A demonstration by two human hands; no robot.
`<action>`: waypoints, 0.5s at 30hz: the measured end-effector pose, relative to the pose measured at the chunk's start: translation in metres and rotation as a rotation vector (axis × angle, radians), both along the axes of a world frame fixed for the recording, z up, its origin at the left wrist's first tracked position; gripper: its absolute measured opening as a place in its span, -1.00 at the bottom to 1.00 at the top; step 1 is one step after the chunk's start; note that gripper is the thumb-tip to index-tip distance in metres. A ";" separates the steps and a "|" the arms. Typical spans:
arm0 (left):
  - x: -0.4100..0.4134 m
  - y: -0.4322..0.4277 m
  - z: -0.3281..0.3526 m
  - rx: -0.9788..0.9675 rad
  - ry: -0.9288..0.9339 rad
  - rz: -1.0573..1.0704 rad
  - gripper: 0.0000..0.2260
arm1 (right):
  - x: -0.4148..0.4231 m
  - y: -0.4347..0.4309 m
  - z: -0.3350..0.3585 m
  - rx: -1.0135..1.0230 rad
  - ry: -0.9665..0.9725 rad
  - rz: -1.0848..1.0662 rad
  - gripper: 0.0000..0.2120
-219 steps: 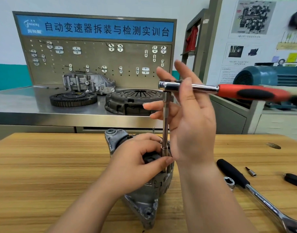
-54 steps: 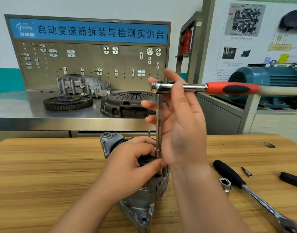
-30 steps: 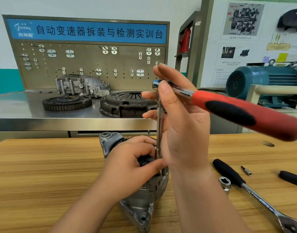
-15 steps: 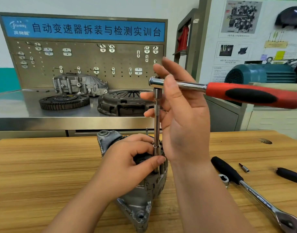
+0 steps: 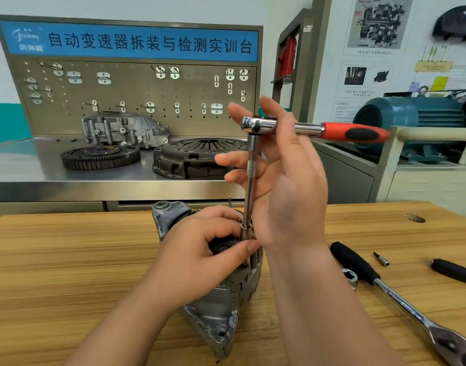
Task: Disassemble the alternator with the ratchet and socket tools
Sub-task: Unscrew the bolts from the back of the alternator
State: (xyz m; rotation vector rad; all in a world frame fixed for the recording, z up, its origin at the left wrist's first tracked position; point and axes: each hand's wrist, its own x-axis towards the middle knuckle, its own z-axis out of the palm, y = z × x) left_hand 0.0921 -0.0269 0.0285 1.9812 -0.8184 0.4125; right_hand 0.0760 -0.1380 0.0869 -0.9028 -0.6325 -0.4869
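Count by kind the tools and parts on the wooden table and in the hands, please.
Ratchets: 2 (red-handled ratchet, black-handled ratchet)
Extension bar: 1
Sockets: 2 (fitted socket, loose socket)
Small bit: 1
Alternator: 1
Black handle, rest out of view: 1
Total: 8

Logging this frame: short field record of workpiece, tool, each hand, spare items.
Workpiece: grey metal alternator, standing on the wooden table
Tool: chrome ratchet with red-and-black handle, on a long chrome extension bar upright on the alternator
Left hand: grips the alternator's top, thumb by the bar's lower end
Right hand: holds the ratchet near its head, thumb across it
Spare items: black-handled ratchet, loose chrome socket, small bit, on the table at right
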 end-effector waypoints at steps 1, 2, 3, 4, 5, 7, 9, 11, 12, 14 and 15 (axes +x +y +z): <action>0.000 0.000 0.000 -0.001 0.008 -0.010 -0.58 | 0.000 0.000 0.000 0.004 0.013 0.005 -0.74; 0.001 0.001 0.000 -0.006 0.016 -0.013 -0.61 | 0.001 0.000 0.000 -0.002 0.014 -0.005 -0.75; 0.001 0.001 0.000 -0.012 0.025 -0.007 -0.66 | 0.001 0.000 -0.001 -0.016 0.000 -0.033 -0.77; 0.001 0.000 0.000 -0.016 0.033 0.006 -0.69 | 0.001 0.000 0.000 -0.040 -0.031 -0.080 -0.79; 0.001 0.000 0.000 -0.017 0.033 0.024 -0.70 | 0.000 0.000 0.000 -0.073 -0.074 -0.140 -0.79; 0.001 -0.002 0.000 -0.020 0.013 0.048 -0.72 | 0.000 0.002 0.001 -0.150 -0.158 -0.260 -0.74; 0.001 -0.003 0.000 0.002 -0.006 0.058 -0.75 | -0.001 0.004 0.000 -0.176 -0.205 -0.297 -0.72; 0.001 -0.003 0.000 0.030 -0.017 0.064 -0.79 | -0.001 0.007 -0.002 -0.166 -0.180 -0.246 -0.76; 0.001 -0.003 -0.001 0.034 -0.024 0.064 -0.82 | -0.001 0.008 -0.002 -0.150 -0.152 -0.199 -0.77; 0.000 -0.002 -0.001 0.032 -0.024 0.066 -0.79 | -0.001 0.007 -0.002 -0.098 -0.101 -0.101 -0.76; -0.001 -0.002 0.000 0.027 -0.017 0.064 -0.77 | -0.001 0.005 -0.002 -0.072 -0.076 -0.063 -0.74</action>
